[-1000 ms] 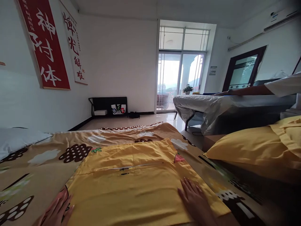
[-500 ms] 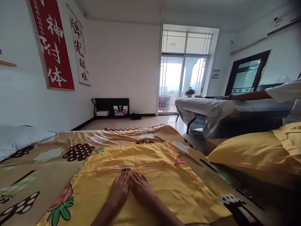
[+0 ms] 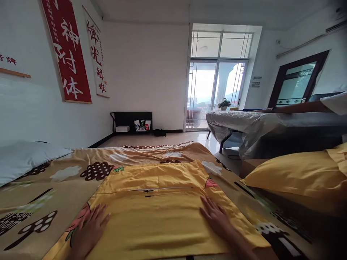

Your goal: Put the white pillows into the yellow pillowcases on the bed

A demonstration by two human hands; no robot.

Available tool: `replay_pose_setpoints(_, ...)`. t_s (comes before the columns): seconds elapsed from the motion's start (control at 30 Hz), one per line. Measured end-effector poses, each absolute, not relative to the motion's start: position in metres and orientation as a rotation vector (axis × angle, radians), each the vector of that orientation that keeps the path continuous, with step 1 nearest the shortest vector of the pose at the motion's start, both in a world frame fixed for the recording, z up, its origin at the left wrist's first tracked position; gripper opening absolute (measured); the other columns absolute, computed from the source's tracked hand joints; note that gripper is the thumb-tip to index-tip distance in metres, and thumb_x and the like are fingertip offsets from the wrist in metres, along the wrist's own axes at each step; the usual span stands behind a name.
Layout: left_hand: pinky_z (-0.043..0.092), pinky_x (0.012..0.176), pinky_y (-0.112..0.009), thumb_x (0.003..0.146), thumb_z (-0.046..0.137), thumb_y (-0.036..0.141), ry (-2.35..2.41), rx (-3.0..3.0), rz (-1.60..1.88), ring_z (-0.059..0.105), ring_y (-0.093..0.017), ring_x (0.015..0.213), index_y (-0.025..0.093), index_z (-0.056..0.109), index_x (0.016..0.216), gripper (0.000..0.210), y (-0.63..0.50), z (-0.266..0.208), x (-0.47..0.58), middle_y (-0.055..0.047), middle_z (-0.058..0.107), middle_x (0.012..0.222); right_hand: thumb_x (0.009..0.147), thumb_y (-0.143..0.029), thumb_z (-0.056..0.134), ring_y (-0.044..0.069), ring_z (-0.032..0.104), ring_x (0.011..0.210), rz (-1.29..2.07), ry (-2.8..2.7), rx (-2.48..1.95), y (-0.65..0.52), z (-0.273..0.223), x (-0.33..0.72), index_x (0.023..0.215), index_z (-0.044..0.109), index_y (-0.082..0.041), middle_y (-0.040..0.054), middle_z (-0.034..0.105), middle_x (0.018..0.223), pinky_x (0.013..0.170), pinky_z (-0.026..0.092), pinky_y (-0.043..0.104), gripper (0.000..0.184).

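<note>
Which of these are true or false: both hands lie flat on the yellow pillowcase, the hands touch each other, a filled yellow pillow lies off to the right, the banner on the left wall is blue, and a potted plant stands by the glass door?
1. Both hands lie flat on the yellow pillowcase. True: the left hand is at its left edge, the right hand near its right edge.
2. The hands touch each other. False: they are wide apart.
3. A filled yellow pillow lies to the right. True.
4. The banner on the left wall is blue. False: it is red with white characters.
5. A potted plant stands by the glass door. True.
</note>
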State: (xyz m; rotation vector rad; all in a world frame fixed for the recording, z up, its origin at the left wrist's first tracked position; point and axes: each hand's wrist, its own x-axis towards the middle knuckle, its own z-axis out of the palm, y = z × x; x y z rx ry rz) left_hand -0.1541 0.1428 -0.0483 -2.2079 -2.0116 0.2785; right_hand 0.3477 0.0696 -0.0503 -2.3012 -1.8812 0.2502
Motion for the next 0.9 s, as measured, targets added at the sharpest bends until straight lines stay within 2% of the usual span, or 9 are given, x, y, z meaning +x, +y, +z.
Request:
replay_pose_setpoints(0.17,0.013,0.116,-0.053,0.086,0.046,0.021,-1.997,-2.190,0.177,0.019,-0.026,0.144,0.041,0.052,0.131,0.050,0.139,-0.061,-0.171,0.006,0.028,0.153,0.093,-0.053,0.020,0.019,0.015,0.144,0.125,-1.870,-2.382,0.055,-0.055,0.367,0.149,0.028,-0.020,0.0012,0.023,0.154,0.117,0.012,0.045,0.066)
replay_pose_setpoints(0.5,0.015,0.114,-0.056,0.090,0.040,0.032,-2.066,-2.173,0.303,0.017,-0.026,0.145,0.045,0.046,0.134,0.046,0.132,-0.042,-0.158,0.006,0.023,0.155,0.093,-0.052,0.022,0.022,0.021,0.143,0.050,-1.860,-2.331,0.055,-0.064,0.366,0.146,0.035,-0.020,0.0023,0.030,0.152,0.116,0.018,0.047,0.064)
replay_pose_setpoints(0.63,0.016,0.115,-0.052,0.085,0.042,0.018,-2.033,-2.184,0.285,0.021,-0.026,0.143,0.037,0.052,0.132,0.052,0.135,-0.046,-0.165,0.003,0.032,0.152,0.093,-0.048,0.024,0.023,0.022,0.142,0.047,-1.849,-2.347,0.058,-0.063,0.367,0.146,0.037,-0.019,0.0047,0.030,0.152,0.116,0.017,0.047,0.061)
replay_pose_setpoints(0.7,0.028,0.111,-0.052,0.082,0.039,0.013,-2.089,-2.193,0.273,0.039,-0.028,0.136,0.029,0.057,0.130,0.053,0.142,-0.045,-0.152,-0.004,0.045,0.145,0.093,-0.038,0.026,0.024,0.022,0.142,0.132,-1.822,-2.430,0.064,-0.052,0.352,0.146,0.036,-0.016,0.0087,0.030,0.152,0.115,0.019,0.046,0.058)
replay_pose_setpoints(0.77,0.041,0.103,-0.048,0.082,0.035,0.011,-2.115,-2.267,0.233,0.050,-0.027,0.127,0.023,0.055,0.131,0.055,0.148,-0.035,-0.117,-0.010,0.050,0.141,0.090,-0.030,0.033,0.025,0.020,0.142,0.215,-1.869,-2.401,0.073,-0.034,0.321,0.147,0.032,-0.014,0.0113,0.026,0.153,0.114,0.020,0.047,0.060)
replay_pose_setpoints(0.83,0.041,0.104,-0.041,0.083,0.033,0.011,-2.003,-2.435,0.110,0.044,-0.022,0.132,0.020,0.044,0.141,0.060,0.153,-0.022,-0.061,-0.009,0.042,0.147,0.088,-0.033,0.038,0.025,0.014,0.144,0.212,-2.036,-2.153,0.087,-0.017,0.279,0.150,0.026,-0.016,0.0088,0.019,0.155,0.115,0.017,0.049,0.065)
replay_pose_setpoints(0.9,0.033,0.112,-0.039,0.085,0.030,0.012,-1.783,-2.583,-0.089,0.033,-0.019,0.139,0.016,0.036,0.145,0.060,0.155,-0.012,-0.005,-0.009,0.034,0.152,0.091,-0.039,0.037,0.022,0.014,0.144,0.243,-2.171,-1.863,0.101,-0.007,0.241,0.150,0.026,-0.018,0.0068,0.019,0.156,0.116,0.015,0.046,0.063)
